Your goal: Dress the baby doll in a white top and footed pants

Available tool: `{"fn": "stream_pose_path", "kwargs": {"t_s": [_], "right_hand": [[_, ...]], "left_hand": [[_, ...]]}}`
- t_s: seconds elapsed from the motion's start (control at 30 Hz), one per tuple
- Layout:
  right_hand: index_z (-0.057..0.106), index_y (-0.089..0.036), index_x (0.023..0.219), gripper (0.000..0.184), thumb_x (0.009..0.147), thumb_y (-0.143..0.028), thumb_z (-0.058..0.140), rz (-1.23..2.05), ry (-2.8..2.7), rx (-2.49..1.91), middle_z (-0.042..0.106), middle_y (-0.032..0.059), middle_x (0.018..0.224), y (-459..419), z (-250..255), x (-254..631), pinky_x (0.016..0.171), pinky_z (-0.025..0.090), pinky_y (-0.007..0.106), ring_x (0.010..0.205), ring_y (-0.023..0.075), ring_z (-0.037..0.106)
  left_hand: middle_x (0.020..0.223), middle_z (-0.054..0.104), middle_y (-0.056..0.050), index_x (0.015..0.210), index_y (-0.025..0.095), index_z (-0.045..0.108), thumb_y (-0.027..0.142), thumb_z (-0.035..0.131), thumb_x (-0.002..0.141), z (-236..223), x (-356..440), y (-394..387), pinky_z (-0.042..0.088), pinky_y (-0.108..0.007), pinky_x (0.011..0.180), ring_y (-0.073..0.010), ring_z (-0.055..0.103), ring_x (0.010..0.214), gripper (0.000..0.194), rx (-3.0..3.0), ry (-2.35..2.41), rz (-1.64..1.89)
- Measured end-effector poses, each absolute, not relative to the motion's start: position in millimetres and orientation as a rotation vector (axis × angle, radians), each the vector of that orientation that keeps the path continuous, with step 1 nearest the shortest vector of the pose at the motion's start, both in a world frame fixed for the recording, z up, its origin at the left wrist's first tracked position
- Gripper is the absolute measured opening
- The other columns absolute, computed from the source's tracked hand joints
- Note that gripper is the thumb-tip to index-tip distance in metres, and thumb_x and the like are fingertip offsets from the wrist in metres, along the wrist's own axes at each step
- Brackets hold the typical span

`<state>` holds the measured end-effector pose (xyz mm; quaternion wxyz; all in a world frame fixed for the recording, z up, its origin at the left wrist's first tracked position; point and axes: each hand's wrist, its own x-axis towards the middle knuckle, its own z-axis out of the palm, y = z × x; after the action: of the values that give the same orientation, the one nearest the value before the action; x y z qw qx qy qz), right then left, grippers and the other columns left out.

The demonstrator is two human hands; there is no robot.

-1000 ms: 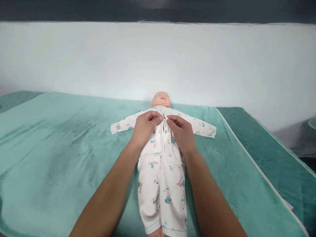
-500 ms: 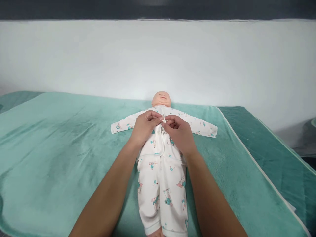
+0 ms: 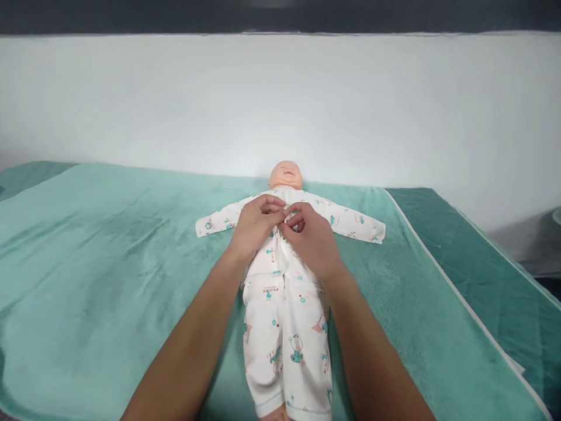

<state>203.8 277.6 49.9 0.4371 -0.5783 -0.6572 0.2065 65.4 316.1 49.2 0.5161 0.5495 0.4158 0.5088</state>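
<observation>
A baby doll (image 3: 286, 174) lies on its back, head toward the wall. It wears a white baby shirt (image 3: 357, 225) with printed figures, sleeves spread to both sides, and matching white trousers (image 3: 287, 342). At the chest, my left hand (image 3: 259, 222) pinches the shirt's front edge between thumb and fingers. My right hand (image 3: 310, 234) pinches the other front edge right beside it, the fingertips of both hands touching or nearly so. Whatever fastener lies between the fingertips is hidden. Below the hands the two front edges run close together down to the hem.
A light green plush blanket (image 3: 109, 263) lies under the doll. Darker green cloth (image 3: 482, 275) shows along the right side and at the far left. Behind the doll rises a white wall (image 3: 280, 99) with a dark band on top.
My right hand has shifted left, bringing its shirt edge against the one in my left hand. The gap in the shirt front has narrowed.
</observation>
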Motion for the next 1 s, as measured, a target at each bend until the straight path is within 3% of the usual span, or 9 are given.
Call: {"fn": "stream_pose_path", "kwargs": {"t_s": [0.2,0.5,1.0], "right_hand": [[0.060,-0.027,0.110,0.029,0.082,-0.030,0.068,0.544,-1.617,-1.424,0.071,-0.0029,0.082,277,49,204,0.071,0.043,0.032,0.075,0.0172,0.062],[0.060,-0.026,0.117,0.036,0.082,-0.029,0.069,0.550,-1.649,-1.396,0.070,-0.0031,0.081,277,49,204,0.071,0.043,0.032,0.077,0.0170,0.062],[0.062,-0.026,0.117,0.038,0.081,-0.035,0.071,0.697,-1.564,-1.329,0.067,-0.0042,0.078,278,46,208,0.072,0.046,0.032,0.070,0.0148,0.057]], "left_hand": [[0.072,0.066,0.001,0.089,0.019,0.068,0.030,0.084,0.065,53,64,316,0.045,-0.027,0.065,-0.0129,0.059,0.064,0.031,1.197,0.937,1.213],[0.066,0.064,0.003,0.091,0.019,0.065,0.022,0.084,0.062,56,65,311,0.043,-0.027,0.062,-0.0119,0.055,0.060,0.035,1.096,0.883,1.226],[0.070,0.058,0.002,0.093,0.021,0.069,0.027,0.064,0.082,48,66,314,0.039,-0.026,0.062,-0.0129,0.052,0.063,0.013,1.461,1.047,1.230]]}}
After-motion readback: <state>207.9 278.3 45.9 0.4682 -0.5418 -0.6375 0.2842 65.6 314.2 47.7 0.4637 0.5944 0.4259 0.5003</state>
